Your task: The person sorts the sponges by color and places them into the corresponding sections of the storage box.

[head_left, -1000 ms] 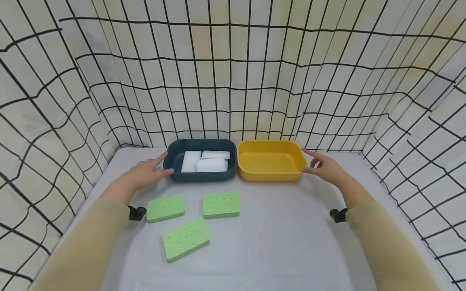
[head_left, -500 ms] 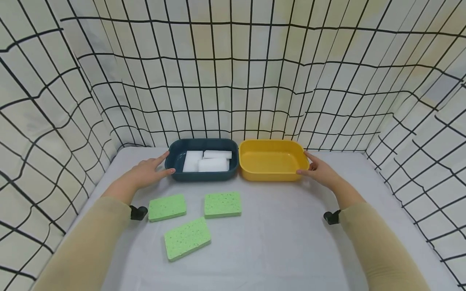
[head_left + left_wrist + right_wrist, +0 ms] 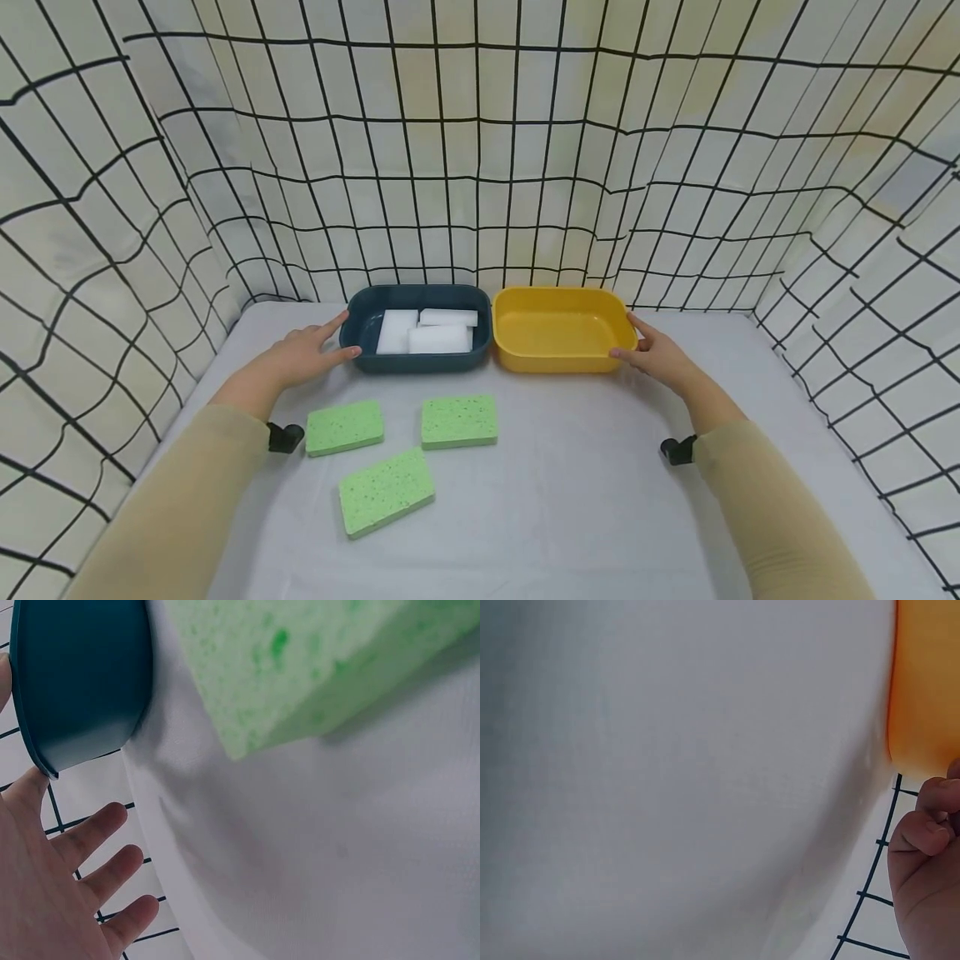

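Observation:
A dark blue rectangular container (image 3: 420, 363) holds several white sponge-like blocks (image 3: 438, 339). My left hand (image 3: 300, 354) touches its left end with index finger and thumb; the other fingers are spread, as the left wrist view shows. Against its right side stands a yellow container (image 3: 555, 364) with nothing in it. My right hand (image 3: 666, 358) holds the yellow container's right end, thumb over the front corner and index finger at the side; its other fingers (image 3: 922, 834) are curled. Three green speckled sponges lie in front: a left one (image 3: 345, 428), a nearer one (image 3: 386, 493) and a middle one (image 3: 459, 421).
White cloth (image 3: 570, 483) covers the table. White walls with a black grid (image 3: 480, 150) enclose the back and both sides, and the two containers stand close to the back wall. In the left wrist view, a green sponge (image 3: 300, 667) looms close to the camera.
My right hand has moved slightly left, so its thumb now overlaps the yellow container's front corner. My left hand stays at the blue container, and the sponges have not moved.

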The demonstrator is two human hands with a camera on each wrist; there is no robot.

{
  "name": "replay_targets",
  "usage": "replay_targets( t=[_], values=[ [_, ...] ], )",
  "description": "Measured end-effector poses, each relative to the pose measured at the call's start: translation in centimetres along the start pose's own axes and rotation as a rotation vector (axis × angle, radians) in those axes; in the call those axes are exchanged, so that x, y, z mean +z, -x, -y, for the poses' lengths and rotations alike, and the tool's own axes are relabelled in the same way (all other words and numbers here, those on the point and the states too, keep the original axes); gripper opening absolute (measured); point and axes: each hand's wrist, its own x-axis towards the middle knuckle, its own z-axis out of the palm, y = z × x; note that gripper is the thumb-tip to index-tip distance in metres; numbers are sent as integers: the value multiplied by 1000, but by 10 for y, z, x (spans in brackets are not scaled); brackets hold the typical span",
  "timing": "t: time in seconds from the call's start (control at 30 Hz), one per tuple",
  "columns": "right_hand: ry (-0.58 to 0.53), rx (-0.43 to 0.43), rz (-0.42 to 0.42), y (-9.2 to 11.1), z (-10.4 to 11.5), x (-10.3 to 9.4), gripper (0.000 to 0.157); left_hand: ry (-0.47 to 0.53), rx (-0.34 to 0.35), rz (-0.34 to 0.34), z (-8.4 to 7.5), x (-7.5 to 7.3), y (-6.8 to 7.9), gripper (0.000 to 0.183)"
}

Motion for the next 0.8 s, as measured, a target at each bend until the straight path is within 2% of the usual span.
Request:
replay_targets(
  t=[0.27,0.57,0.8],
  values=[
    [-23,-22,5,-3,1,3,111,80,-1,9,5,0,1,92],
    [-6,6,9,-2,2,1,110,130,25,-40,8,5,-1,92],
    [-5,18,21,0,2,0,106,127,37,-72,7,4,10,89]
  ],
)
